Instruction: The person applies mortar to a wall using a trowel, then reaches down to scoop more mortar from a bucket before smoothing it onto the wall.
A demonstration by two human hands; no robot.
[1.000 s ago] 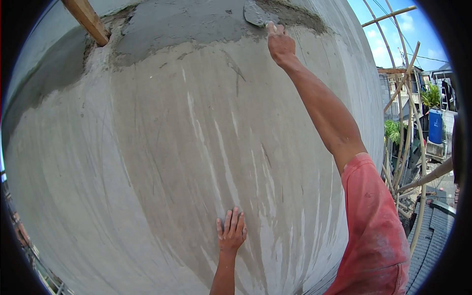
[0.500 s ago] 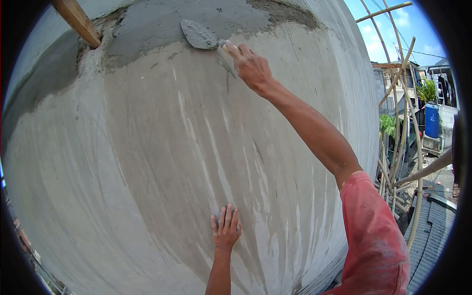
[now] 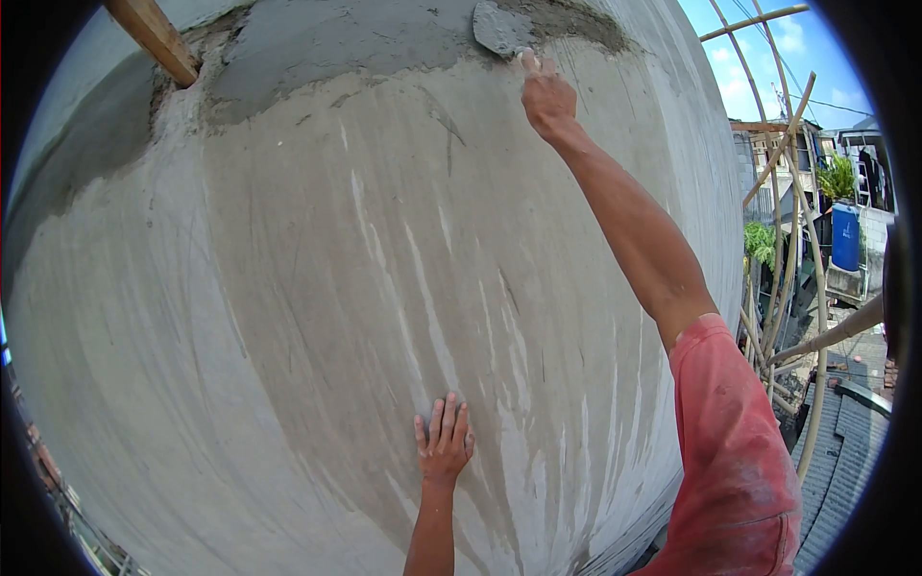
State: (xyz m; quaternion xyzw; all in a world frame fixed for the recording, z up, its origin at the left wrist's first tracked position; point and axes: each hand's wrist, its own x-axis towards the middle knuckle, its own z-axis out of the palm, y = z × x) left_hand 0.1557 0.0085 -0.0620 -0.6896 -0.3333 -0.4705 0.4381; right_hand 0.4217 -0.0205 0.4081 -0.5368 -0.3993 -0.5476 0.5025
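Note:
My right hand is closed around the handle of a trowel, high up on the wall. Grey mortar coats the trowel's blade, which lies at the band of wet mortar along the top. Most of the handle is hidden by my fingers. Lower down, my left hand rests flat on the wall, fingers spread and pointing up, holding nothing. White drip streaks run down the plaster around it.
A wooden beam juts from the wall at upper left. Bamboo scaffolding stands to the right. Beyond it are a blue barrel, green plants and a corrugated roof below.
My right hand and the trowel have moved right and slightly up along the mortar's edge. The left hand stays at about the same spot on the wall.

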